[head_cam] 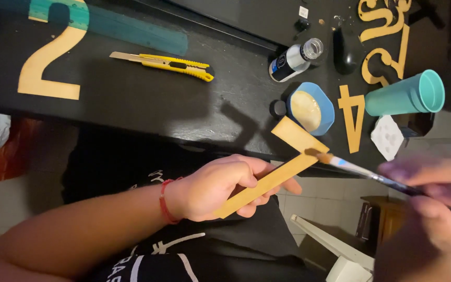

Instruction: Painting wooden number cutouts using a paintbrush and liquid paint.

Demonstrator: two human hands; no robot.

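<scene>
Left hand point(210, 189), fingers clenched around a wooden cutout point(275, 169) held in the air below the black surface point(131, 99). Right hand point(434, 203), blurred, grasps a brush point(371, 175) whose tip touches the cutout's bend. Blue bowl point(311, 108) of paint lies near.

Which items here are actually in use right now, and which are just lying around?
In use:
left hand holding the wooden number seven
right hand holding the paintbrush
blue bowl of paint

Lying about:
yellow utility knife
paint bottle
teal cup
wooden four
wooden two
</scene>
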